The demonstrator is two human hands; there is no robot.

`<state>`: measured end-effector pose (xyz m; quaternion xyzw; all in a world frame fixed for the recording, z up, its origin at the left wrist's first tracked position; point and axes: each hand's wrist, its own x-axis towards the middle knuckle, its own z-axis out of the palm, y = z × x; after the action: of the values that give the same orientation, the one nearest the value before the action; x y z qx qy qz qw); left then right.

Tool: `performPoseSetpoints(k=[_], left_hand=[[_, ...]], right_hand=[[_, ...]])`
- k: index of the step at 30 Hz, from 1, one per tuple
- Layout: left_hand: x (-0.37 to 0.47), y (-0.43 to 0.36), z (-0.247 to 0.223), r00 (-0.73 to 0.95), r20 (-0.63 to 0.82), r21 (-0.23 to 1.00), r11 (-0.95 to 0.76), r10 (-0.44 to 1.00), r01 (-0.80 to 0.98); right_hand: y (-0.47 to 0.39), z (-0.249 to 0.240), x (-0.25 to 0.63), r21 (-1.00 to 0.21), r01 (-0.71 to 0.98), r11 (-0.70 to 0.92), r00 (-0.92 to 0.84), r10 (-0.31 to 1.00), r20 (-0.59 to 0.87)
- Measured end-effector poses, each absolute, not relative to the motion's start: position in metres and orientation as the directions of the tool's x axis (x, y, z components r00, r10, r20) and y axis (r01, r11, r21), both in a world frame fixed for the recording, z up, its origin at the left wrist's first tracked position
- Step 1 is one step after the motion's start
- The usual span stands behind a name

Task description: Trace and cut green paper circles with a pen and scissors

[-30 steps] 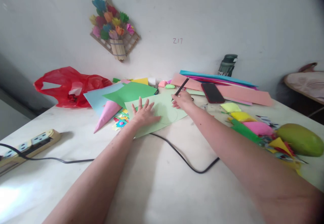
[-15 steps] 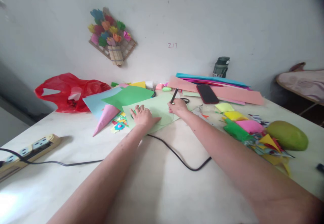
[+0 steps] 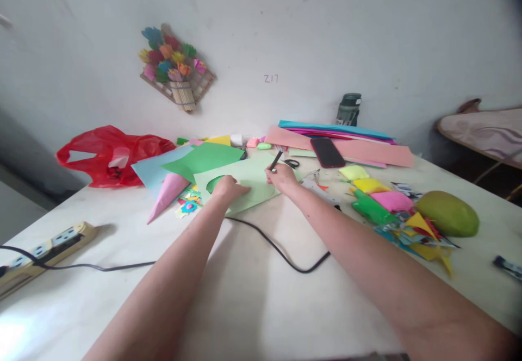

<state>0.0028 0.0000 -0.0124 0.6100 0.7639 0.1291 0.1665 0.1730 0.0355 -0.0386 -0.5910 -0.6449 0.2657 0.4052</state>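
A pale green sheet [image 3: 248, 169] lies on the table, with an oval hole near its left end through which darker green shows. My left hand [image 3: 229, 188] rests on the sheet beside that hole, fingers drawn together; what they grip, if anything, is hidden. In my right hand [image 3: 282, 176] is a black pen [image 3: 276, 160], held tilted over the right part of the sheet. A faint curved line shows on the paper between my hands. A green sheet [image 3: 204, 159] and a pink paper cone [image 3: 168, 193] lie to the left.
A red plastic bag [image 3: 110, 154] and a power strip [image 3: 49, 249] sit on the left. Behind are black scissors [image 3: 292, 163], a phone [image 3: 327, 152], stacked paper [image 3: 379, 151] and a bottle [image 3: 349, 109]. Clay packets [image 3: 393, 201] and a green fruit [image 3: 447, 213] lie right. A black cable [image 3: 281, 249] crosses in front.
My left hand's spread fingers have drawn together, and more of the hole beside them shows. My right hand still holds the pen. The whole view has shifted slightly.
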Motion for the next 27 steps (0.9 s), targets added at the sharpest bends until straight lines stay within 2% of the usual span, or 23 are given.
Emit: performPoseSetpoints(k=[3,6,10,15,20,23,27], left_hand=[[-0.003,0.009,-0.01,-0.155,-0.146,0.388,0.201,0.977,0.9],[-0.007,0.012,-0.01,-0.121,-0.121,0.405,0.161,0.985,0.9],[-0.013,0.01,-0.014,-0.12,-0.046,0.425,0.128,0.992,0.896],[-0.02,0.008,-0.022,-0.101,0.085,0.491,0.047,0.991,0.87],[-0.023,0.006,-0.03,-0.092,0.198,0.574,-0.04,0.976,0.818],[-0.023,0.005,-0.033,-0.082,0.23,0.629,-0.084,0.97,0.773],[-0.022,0.003,-0.032,-0.103,0.22,0.65,-0.067,0.97,0.757]], right_hand=[[0.037,-0.04,0.172,-0.846,0.514,0.142,0.048,0.98,0.194],[0.034,-0.039,0.174,-0.877,0.466,0.115,0.082,0.982,0.172],[0.026,-0.036,0.181,-0.877,0.449,0.17,0.121,0.961,0.248],[0.016,-0.023,0.186,-0.817,0.548,0.182,0.147,0.94,0.308],[0.016,-0.013,0.18,-0.745,0.654,0.129,0.076,0.969,0.235],[0.022,-0.018,0.176,-0.763,0.622,0.178,0.015,0.971,0.238],[0.027,-0.027,0.177,-0.787,0.553,0.273,-0.025,0.95,0.312]])
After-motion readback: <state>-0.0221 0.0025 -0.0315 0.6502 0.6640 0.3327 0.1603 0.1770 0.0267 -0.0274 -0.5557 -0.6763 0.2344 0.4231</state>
